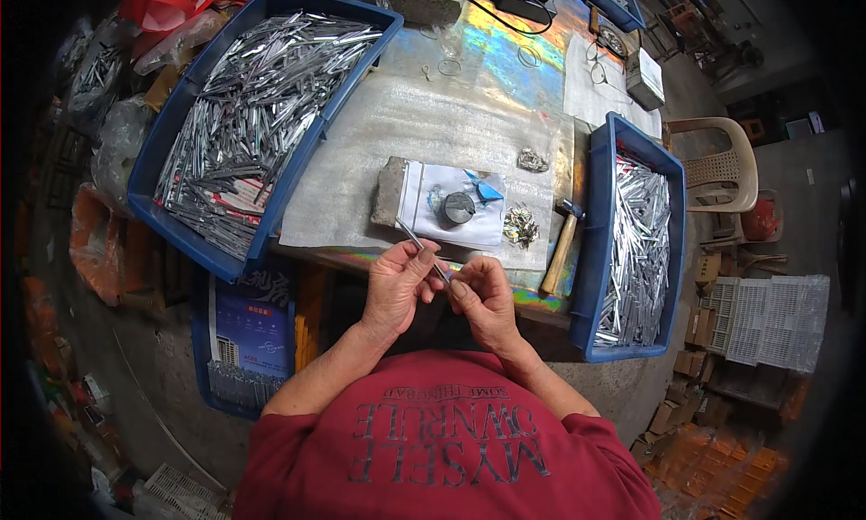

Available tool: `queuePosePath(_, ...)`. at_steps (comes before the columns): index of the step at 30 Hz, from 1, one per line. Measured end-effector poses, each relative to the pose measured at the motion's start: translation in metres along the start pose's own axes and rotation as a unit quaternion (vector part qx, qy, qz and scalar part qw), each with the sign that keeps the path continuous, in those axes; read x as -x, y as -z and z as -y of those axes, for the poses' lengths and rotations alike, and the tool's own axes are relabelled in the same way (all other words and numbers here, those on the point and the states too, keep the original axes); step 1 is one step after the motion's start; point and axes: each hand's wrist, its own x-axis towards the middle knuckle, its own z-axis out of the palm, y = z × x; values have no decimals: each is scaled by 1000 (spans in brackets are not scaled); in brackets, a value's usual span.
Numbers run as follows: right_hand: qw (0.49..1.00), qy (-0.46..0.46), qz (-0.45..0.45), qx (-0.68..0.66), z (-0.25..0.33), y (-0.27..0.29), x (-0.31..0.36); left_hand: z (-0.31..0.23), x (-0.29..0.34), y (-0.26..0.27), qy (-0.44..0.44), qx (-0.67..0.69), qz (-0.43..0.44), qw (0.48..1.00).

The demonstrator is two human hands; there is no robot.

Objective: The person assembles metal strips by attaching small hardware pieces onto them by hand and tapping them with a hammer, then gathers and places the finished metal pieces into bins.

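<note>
Just in front of the table's near edge, my left hand (397,284) is closed around a slim silvery metal strip (411,235). The strip slants up and to the left toward a stone block. My right hand (485,296) pinches at the strip's lower end, with thumb and fingertips together; the fingers hide that end. Beyond the hands, a short dark grey metal cylinder (457,208) stands on white paper (424,215) over the grey stone block (389,195). A small blue piece (485,189) lies beside the cylinder. Right of the paper sits a pile of small metal bits (520,226).
A blue tray (148,173) of many slim metal strips stands left; another blue tray (595,240) of strips stands right. A wooden-handled hammer (561,249) lies beside the right tray. A crumpled clear bag (532,160) rests farther back. A tan chair (738,159) stands beyond.
</note>
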Motion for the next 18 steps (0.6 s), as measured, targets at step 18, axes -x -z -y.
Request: queuePosePath(18,999,4,-17,-32,-3,-2,3,5,5,0,-7,6,-13,1000)
